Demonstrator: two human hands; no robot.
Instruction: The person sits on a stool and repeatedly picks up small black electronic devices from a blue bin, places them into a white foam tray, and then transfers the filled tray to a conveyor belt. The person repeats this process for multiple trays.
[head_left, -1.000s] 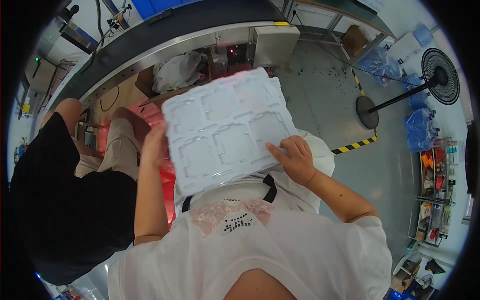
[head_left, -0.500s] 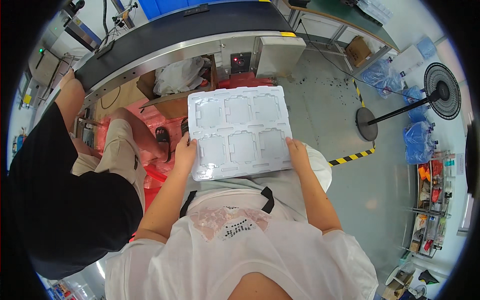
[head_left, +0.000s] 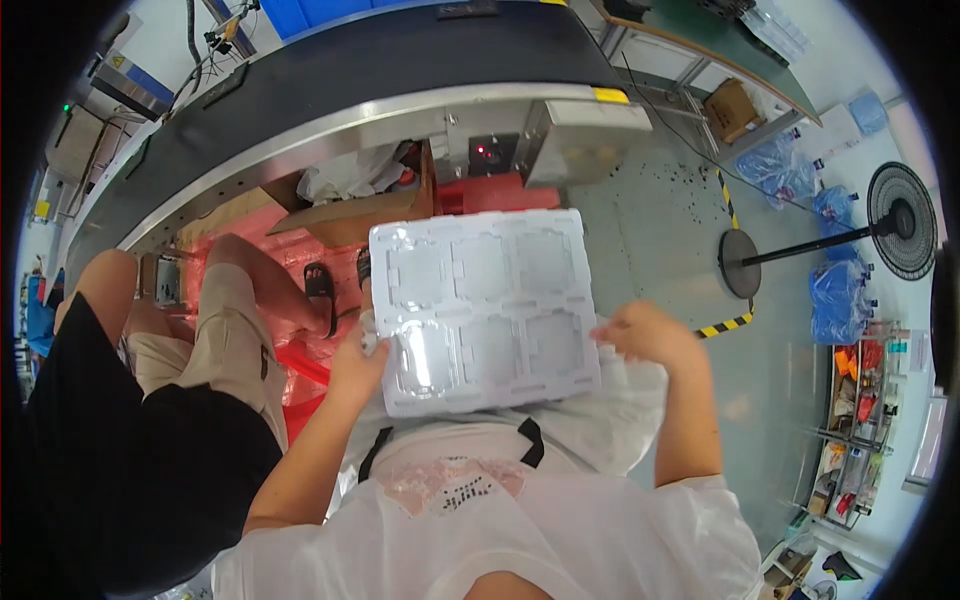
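A white plastic blister tray with two rows of moulded square pockets lies across my lap, its surface shiny at the lower left. My left hand grips its left edge, the thumb on top and the other fingers partly hidden. Beside the right edge is my right hand, turned inward with bent fingers close to the rim. Those fingers are blurred, and whether they touch the tray does not show.
A black conveyor belt crosses ahead, with an open cardboard box of plastic bags below. To my left sits another person in black. A pedestal fan stands on the right, near striped floor tape.
My right hand has come off the tray's right edge, moved outward and turned inward. The tray sits lower in view, my left hand still on it. The other person's arm has drawn back from the conveyor.
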